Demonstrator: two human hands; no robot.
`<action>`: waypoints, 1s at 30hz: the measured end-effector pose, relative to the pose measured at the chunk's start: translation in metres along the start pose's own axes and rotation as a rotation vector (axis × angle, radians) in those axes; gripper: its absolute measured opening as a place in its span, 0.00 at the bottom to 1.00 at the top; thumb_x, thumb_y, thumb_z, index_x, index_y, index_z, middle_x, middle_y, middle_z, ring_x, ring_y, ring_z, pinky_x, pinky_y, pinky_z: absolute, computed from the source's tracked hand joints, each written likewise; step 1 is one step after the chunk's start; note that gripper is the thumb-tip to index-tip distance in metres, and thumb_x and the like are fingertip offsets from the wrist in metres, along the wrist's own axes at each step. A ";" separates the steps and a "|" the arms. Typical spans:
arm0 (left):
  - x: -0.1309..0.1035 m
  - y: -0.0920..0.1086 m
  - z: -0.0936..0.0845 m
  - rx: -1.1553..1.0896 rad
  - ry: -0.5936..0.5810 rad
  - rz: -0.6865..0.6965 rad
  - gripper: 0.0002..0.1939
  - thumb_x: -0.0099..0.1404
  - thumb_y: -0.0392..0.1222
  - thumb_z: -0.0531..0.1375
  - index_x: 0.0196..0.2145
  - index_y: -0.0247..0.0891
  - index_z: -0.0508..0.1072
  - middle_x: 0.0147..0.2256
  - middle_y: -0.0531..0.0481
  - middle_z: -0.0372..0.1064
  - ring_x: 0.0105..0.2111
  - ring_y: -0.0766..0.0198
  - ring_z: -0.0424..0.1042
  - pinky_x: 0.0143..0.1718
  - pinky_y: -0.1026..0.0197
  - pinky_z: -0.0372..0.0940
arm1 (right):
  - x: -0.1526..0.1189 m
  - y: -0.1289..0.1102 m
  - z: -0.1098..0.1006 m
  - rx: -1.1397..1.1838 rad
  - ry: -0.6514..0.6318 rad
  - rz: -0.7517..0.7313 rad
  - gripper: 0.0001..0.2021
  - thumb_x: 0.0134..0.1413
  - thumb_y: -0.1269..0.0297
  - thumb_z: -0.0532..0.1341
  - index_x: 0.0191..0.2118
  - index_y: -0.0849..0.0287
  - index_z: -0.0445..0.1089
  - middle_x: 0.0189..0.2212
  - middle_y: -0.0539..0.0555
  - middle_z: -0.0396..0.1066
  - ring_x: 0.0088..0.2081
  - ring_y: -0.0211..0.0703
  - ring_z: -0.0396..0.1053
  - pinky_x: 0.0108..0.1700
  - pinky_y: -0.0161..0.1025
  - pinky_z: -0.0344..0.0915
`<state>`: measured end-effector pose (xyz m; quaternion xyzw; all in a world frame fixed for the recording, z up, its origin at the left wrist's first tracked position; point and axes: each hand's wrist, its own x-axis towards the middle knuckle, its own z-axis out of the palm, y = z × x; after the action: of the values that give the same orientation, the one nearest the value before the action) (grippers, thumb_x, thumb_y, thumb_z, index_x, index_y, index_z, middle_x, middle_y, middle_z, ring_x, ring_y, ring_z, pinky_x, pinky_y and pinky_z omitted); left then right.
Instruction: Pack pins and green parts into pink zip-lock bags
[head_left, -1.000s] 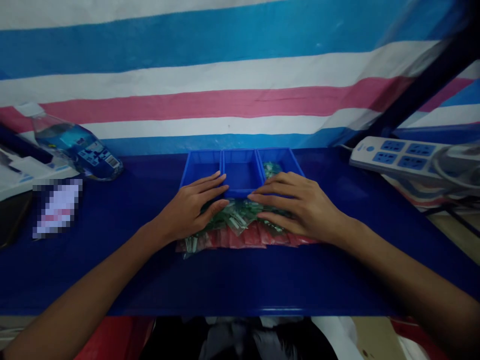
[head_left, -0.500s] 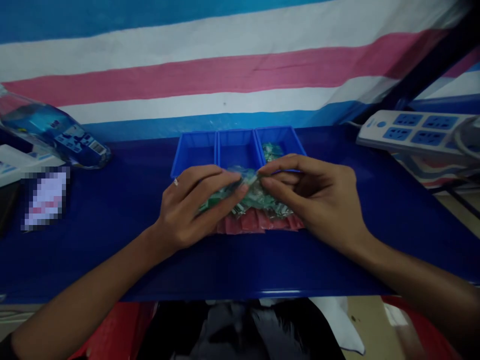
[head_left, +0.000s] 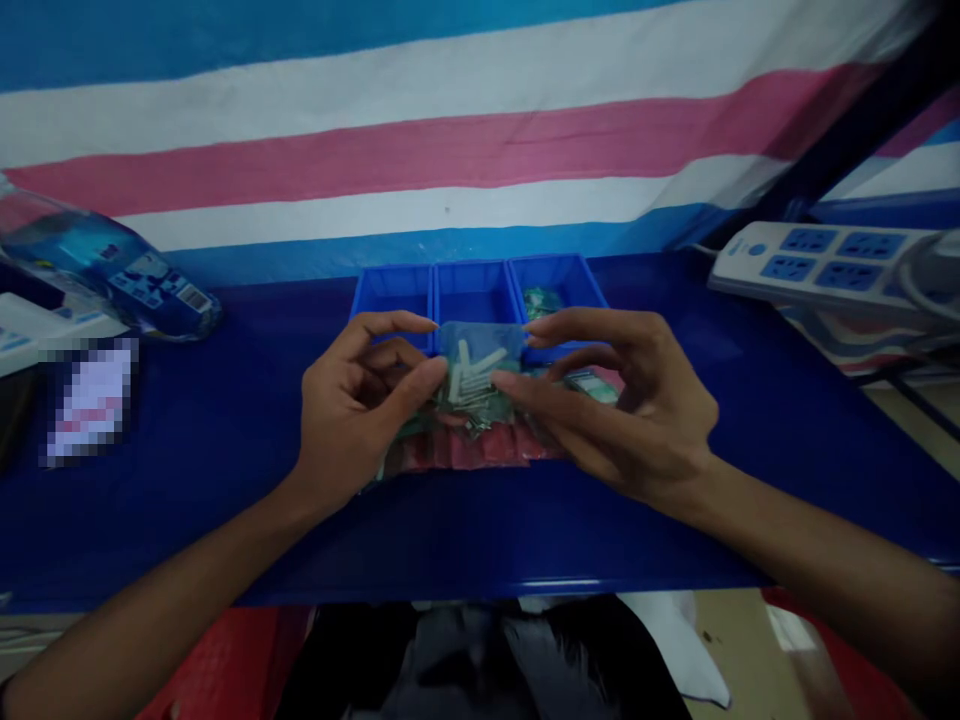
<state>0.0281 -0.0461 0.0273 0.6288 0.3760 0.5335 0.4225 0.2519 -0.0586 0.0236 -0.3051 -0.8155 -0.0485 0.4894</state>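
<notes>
Between my two hands is a small clear plastic bag [head_left: 480,372] with white plugs and thin metal screws inside. My left hand [head_left: 360,395] has its thumb and fingertips at the bag's left edge. My right hand [head_left: 630,400] grips the right side, thumb low and index finger at the top corner. Below and behind it lies a pile of similar bags, partly covered by my hands, with red packets [head_left: 480,447] along its front. A blue three-compartment bin [head_left: 517,290] stands just beyond; its right compartment holds green-tinted bags [head_left: 541,300].
A white power strip [head_left: 817,262] with cables stands at the right. On the left lie a blue-labelled bottle [head_left: 127,265] and a blurred-out patch beside a dark object. The dark blue table [head_left: 480,540] ends close to my lap, and a striped sheet [head_left: 450,150] hangs behind.
My hands have lifted the bag from the pile and spread it flat, upright between them. My left hand has turned, bringing its thumb to the bag's edge.
</notes>
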 end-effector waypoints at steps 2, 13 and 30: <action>0.000 0.002 -0.001 0.040 0.022 0.053 0.11 0.66 0.38 0.63 0.47 0.40 0.73 0.28 0.56 0.73 0.25 0.67 0.77 0.26 0.68 0.75 | 0.003 0.000 -0.003 0.011 0.006 0.022 0.18 0.54 0.74 0.67 0.49 0.49 0.75 0.50 0.55 0.71 0.45 0.47 0.74 0.36 0.42 0.75; 0.003 0.001 -0.002 0.233 -0.125 0.261 0.13 0.68 0.29 0.58 0.46 0.39 0.77 0.43 0.48 0.77 0.43 0.60 0.78 0.42 0.58 0.79 | 0.009 0.012 0.003 0.151 -0.297 0.137 0.12 0.62 0.69 0.60 0.50 0.64 0.73 0.46 0.60 0.75 0.46 0.45 0.74 0.48 0.43 0.72; 0.001 -0.006 -0.011 0.431 -0.040 0.555 0.14 0.64 0.24 0.58 0.42 0.39 0.77 0.41 0.48 0.75 0.37 0.64 0.77 0.36 0.61 0.77 | -0.001 0.007 -0.007 0.329 -0.802 -0.084 0.13 0.61 0.68 0.62 0.51 0.57 0.73 0.45 0.57 0.71 0.46 0.46 0.68 0.48 0.45 0.67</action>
<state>0.0170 -0.0415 0.0227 0.7922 0.2864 0.5238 0.1265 0.2619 -0.0559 0.0244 -0.1842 -0.9497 0.1847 0.1735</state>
